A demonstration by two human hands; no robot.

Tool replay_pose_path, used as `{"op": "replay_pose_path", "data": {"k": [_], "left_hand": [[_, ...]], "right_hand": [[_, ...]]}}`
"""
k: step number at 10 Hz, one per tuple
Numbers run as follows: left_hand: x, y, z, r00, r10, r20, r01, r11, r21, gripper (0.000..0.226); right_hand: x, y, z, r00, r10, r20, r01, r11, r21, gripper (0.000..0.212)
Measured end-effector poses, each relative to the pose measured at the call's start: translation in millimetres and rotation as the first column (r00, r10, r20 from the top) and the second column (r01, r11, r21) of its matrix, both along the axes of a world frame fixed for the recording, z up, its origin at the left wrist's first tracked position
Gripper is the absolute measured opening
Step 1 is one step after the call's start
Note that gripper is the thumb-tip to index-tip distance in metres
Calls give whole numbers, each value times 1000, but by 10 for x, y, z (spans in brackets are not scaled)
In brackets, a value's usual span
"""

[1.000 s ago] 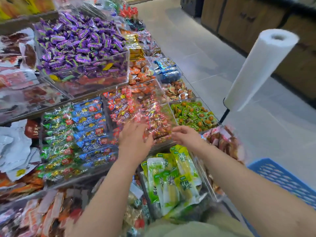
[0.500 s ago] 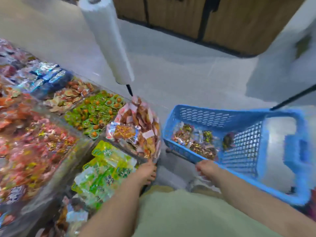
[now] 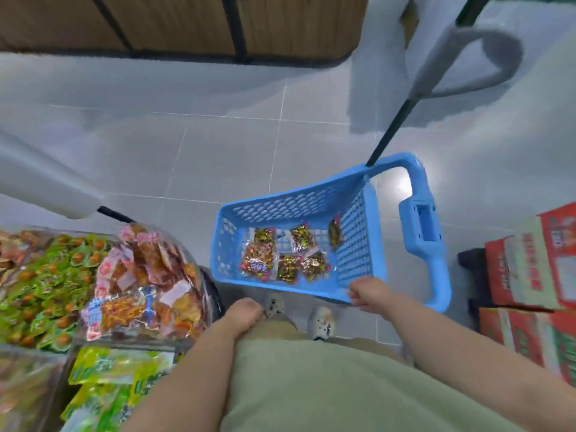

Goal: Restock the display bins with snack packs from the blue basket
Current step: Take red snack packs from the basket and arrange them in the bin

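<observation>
The blue basket (image 3: 358,194) stands on the grey floor tiles and holds several snack packs (image 3: 282,257) in red, gold and clear wrappers. My right hand (image 3: 371,294) hangs over the basket's near rim at its right corner, fingers loosely curled, with no pack in it. My left hand (image 3: 246,313) is low by my waist, fingers loosely curled and holding nothing. At the left are the display bins: a clear bin of orange-red packs (image 3: 146,282), green packs (image 3: 46,285) beside it and yellow-green packs (image 3: 112,381) below.
A white bag roll (image 3: 43,185) on a black rod juts over the bins at the left. Red cartons (image 3: 530,275) are stacked at the right. The basket's long blue handle (image 3: 424,232) points right. Wooden cabinets (image 3: 187,23) stand across the aisle.
My view has swung from the bins down to the basket. Both hands left the bins; my right hand has dropped to the basket's near rim and my left hand has come back to my waist.
</observation>
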State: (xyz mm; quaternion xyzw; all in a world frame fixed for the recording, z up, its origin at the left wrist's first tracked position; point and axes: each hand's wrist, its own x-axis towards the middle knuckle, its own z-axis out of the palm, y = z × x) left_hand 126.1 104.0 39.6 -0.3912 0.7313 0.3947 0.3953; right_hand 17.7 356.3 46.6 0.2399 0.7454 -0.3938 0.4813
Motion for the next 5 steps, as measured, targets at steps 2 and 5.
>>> {"op": "replay_pose_path", "data": {"k": [2,5], "left_hand": [[-367,-243,-174,989,149,19,-149,988,49,21],[-1297,-839,-369,982,-179,64,177,984,27,23]], "right_hand": [[-143,-149,-72,974,-190,122,192,981,-2,13],[-778,-980,-84,971,225,-81,-225,974,3,23]]}}
